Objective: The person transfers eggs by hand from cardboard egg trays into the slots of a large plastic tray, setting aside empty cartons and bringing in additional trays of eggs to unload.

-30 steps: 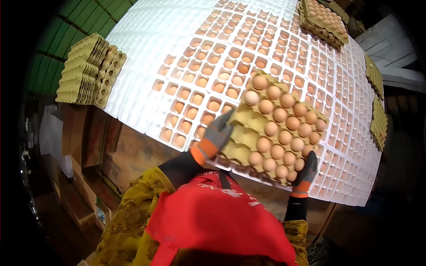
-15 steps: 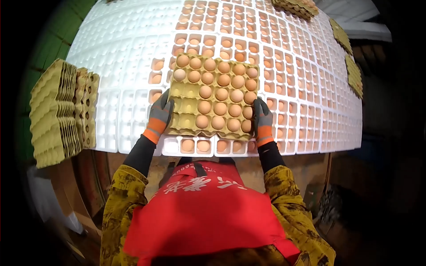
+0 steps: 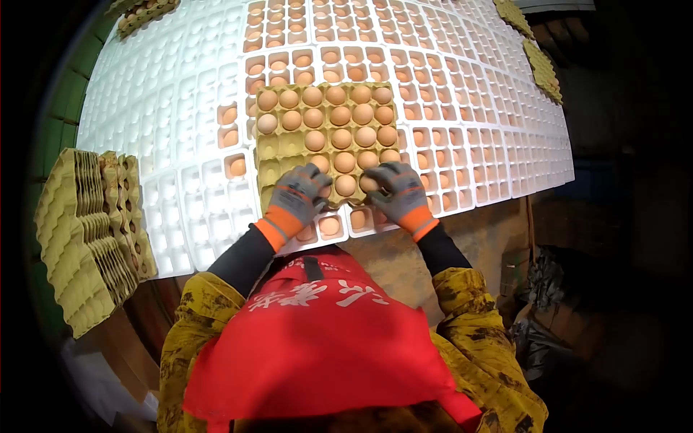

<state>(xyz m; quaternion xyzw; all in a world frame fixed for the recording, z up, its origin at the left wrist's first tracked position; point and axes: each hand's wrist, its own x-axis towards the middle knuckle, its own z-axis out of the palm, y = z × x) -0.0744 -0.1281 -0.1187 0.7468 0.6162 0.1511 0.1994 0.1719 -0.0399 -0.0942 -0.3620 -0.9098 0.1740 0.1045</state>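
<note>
Pulp tray [image 3: 271,148] rests level on the white trays [image 3: 202,209], near side, approx. centre; bare cups down its left side, eggs [image 3: 340,115] in the rest.

Technique (my judgement): lift straight up, light grip, so neighbouring eggs aren't knocked; keep wrists off the tray's near edge, else it may tip. Gloves blunt feel, so go slow.

Fingers: L hand [image 3: 302,193] part-curled over near-left egg [image 3: 324,192], tips close tog. R hand [image 3: 399,189] likewise at near-right egg [image 3: 369,185], fingers bent round its right side. Both seem to touch; can't tell if either pinches firmly.
</note>
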